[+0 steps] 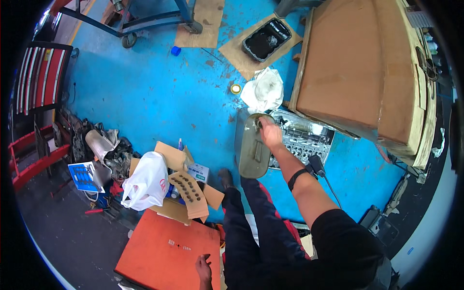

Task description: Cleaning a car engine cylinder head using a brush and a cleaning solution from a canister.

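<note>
My right hand (271, 133) has its fingers on the round neck at the top of a murky plastic jerrycan (250, 159). The jerrycan has a moulded handle and stands on the floor just ahead of my feet. Beside it, to the right, lies a metal cylinder head (304, 141) in a shiny tray, partly covered by my forearm. My left hand (203, 267) hangs low in the picture over an orange case (170, 246), its fingers slightly apart and nothing visible in them.
A black oil pan (267, 39) rests on cardboard beyond a white cloth (266, 88). A large cardboard crate (344, 65) bounds the right. To the left are a white plastic bag (146, 181), a cardboard strip with several small round parts (186, 192), and a red tool chest (43, 78).
</note>
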The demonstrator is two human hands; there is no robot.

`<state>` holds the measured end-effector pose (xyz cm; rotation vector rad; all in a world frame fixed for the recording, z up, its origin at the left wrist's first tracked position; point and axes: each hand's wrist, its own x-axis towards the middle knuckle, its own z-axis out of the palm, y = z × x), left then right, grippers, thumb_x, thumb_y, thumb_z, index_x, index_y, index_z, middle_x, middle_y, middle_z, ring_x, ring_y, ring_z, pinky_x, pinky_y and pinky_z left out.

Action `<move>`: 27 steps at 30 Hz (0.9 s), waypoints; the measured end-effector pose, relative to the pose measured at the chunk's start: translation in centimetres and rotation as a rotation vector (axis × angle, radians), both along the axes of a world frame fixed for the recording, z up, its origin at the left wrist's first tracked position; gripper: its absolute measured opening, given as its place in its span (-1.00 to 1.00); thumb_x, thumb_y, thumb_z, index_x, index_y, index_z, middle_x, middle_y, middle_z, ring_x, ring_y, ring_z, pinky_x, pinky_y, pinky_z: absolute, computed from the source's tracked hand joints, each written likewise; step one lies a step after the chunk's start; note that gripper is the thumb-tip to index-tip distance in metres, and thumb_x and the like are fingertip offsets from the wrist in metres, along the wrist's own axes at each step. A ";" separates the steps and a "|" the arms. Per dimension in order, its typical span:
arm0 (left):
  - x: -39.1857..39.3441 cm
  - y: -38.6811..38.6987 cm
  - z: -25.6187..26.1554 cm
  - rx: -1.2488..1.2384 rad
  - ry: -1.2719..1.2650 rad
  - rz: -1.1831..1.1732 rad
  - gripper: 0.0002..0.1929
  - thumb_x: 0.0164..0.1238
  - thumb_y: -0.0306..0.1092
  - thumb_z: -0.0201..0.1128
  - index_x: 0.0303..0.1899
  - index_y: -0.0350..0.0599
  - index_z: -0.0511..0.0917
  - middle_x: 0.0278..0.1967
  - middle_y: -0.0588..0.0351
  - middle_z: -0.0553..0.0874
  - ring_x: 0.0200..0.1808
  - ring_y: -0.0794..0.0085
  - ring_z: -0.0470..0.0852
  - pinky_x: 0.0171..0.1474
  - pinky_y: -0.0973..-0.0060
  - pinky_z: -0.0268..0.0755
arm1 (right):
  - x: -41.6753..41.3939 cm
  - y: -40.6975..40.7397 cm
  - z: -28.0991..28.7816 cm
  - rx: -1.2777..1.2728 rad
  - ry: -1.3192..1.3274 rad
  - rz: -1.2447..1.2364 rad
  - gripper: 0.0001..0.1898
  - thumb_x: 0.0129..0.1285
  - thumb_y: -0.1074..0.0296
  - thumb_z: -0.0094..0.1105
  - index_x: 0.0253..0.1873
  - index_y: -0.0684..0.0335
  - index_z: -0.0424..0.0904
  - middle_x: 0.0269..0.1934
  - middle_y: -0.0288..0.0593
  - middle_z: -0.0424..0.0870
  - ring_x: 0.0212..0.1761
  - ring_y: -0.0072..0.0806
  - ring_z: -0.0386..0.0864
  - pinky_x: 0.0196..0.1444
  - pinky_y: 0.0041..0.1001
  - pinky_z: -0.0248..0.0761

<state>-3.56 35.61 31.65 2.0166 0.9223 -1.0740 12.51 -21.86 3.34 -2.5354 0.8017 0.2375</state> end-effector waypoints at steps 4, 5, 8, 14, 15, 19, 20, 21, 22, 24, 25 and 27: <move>-0.4 0.8 0.2 0.019 -0.004 0.023 -0.51 0.69 -0.02 -0.05 -0.07 -0.35 0.64 -0.05 -0.12 0.77 0.08 0.14 0.72 0.01 0.18 0.60 | 0.2 0.1 -0.1 -0.026 0.017 -0.036 -0.51 0.22 0.37 0.34 0.27 0.13 0.52 0.20 -0.02 0.66 -0.04 0.05 0.71 0.02 -0.08 0.59; -0.7 1.1 0.4 0.030 -0.013 0.038 -0.50 0.69 -0.02 -0.05 -0.07 -0.35 0.64 -0.06 -0.12 0.77 0.07 0.14 0.72 0.01 0.17 0.60 | 0.4 0.4 0.0 -0.022 0.016 -0.033 -0.51 0.22 0.37 0.34 0.27 0.13 0.52 0.20 -0.02 0.66 -0.04 0.05 0.71 0.02 -0.08 0.59; -1.1 1.4 0.2 0.050 0.018 0.065 -0.51 0.68 -0.02 -0.05 -0.07 -0.35 0.64 -0.08 -0.11 0.76 0.04 0.14 0.72 0.00 0.16 0.60 | 0.8 0.3 -0.1 0.016 0.129 -0.034 -0.54 0.23 0.43 0.29 0.25 0.14 0.52 0.24 -0.03 0.64 -0.03 0.03 0.71 0.03 -0.09 0.60; -2.0 1.5 -0.5 0.002 -0.001 0.089 -0.51 0.68 -0.02 -0.05 -0.08 -0.33 0.64 -0.10 -0.07 0.76 0.01 0.18 0.71 -0.02 0.16 0.59 | 0.2 -2.5 -0.2 -0.147 0.066 0.373 -0.62 0.25 0.42 0.25 0.16 0.25 0.52 0.17 0.10 0.67 0.01 -0.05 0.75 0.00 -0.16 0.63; -2.3 1.9 -0.1 0.003 0.004 0.089 -0.51 0.68 -0.02 -0.05 -0.08 -0.33 0.64 -0.10 -0.07 0.76 0.01 0.18 0.71 -0.02 0.16 0.59 | 1.6 -1.7 0.8 -0.145 0.071 0.373 -0.62 0.25 0.42 0.25 0.16 0.25 0.52 0.17 0.10 0.67 0.01 -0.05 0.75 0.00 -0.16 0.63; -3.5 4.5 -0.3 0.016 0.056 0.116 -0.46 0.66 0.09 -0.05 0.07 -0.28 0.62 0.05 -0.13 0.71 0.12 0.13 0.69 0.07 0.14 0.58 | 4.5 -0.8 1.9 0.030 0.396 -0.021 -0.51 0.41 -0.05 0.20 0.08 0.35 0.62 -0.10 0.16 0.79 0.00 -0.01 0.76 0.04 -0.18 0.63; -3.6 5.1 -1.2 -0.030 0.109 0.126 -0.38 0.66 0.20 -0.06 0.22 -0.22 0.59 0.19 -0.19 0.67 0.22 0.07 0.66 0.16 0.10 0.56 | 4.4 -1.5 0.9 0.042 0.479 -0.267 -0.54 0.42 -0.06 0.15 0.01 0.32 0.68 -0.08 0.13 0.79 0.00 -0.02 0.76 0.04 -0.19 0.63; -3.2 4.3 -1.8 -0.043 0.107 0.121 -0.38 0.66 0.20 -0.06 0.22 -0.22 0.59 0.19 -0.19 0.67 0.22 0.07 0.66 0.16 0.10 0.56 | 4.2 -2.4 0.2 0.055 0.560 -0.518 -0.54 0.44 -0.07 0.10 -0.05 0.28 0.73 -0.06 0.09 0.80 0.00 -0.03 0.77 0.04 -0.20 0.64; -2.7 3.3 -1.4 -0.018 0.050 0.110 -0.46 0.66 0.09 -0.05 0.08 -0.28 0.62 0.05 -0.13 0.72 0.12 0.13 0.69 0.06 0.15 0.58 | 3.9 -2.6 0.3 0.056 0.562 -0.520 -0.54 0.44 -0.07 0.10 -0.05 0.28 0.73 -0.06 0.09 0.80 0.00 -0.03 0.77 0.04 -0.20 0.64; -1.6 2.1 -0.6 0.023 -0.011 0.100 -0.52 0.67 -0.03 -0.03 -0.07 -0.34 0.64 -0.10 -0.08 0.76 0.02 0.18 0.72 -0.04 0.19 0.60 | 3.3 -2.6 1.1 0.014 0.608 -0.406 -0.63 0.41 0.08 0.10 -0.03 0.24 0.76 -0.04 0.07 0.80 0.03 -0.08 0.77 0.08 -0.21 0.64; -1.3 2.2 -0.2 0.030 -0.022 0.097 -0.51 0.67 -0.03 -0.03 -0.07 -0.35 0.64 -0.10 -0.09 0.76 0.02 0.18 0.73 -0.04 0.19 0.60 | 2.9 -2.2 1.6 -0.004 0.632 -0.349 -0.67 0.39 0.16 0.09 -0.02 0.23 0.77 -0.02 0.06 0.79 0.05 -0.10 0.77 0.10 -0.22 0.63; -0.6 1.4 0.2 0.032 -0.037 0.092 -0.51 0.66 -0.02 -0.03 -0.06 -0.36 0.64 -0.10 -0.10 0.77 0.02 0.17 0.73 -0.04 0.20 0.61 | 2.6 -2.0 2.0 -0.036 0.616 -0.306 -0.71 0.38 0.22 0.12 0.02 0.18 0.76 0.00 0.06 0.79 0.05 -0.12 0.77 0.10 -0.24 0.64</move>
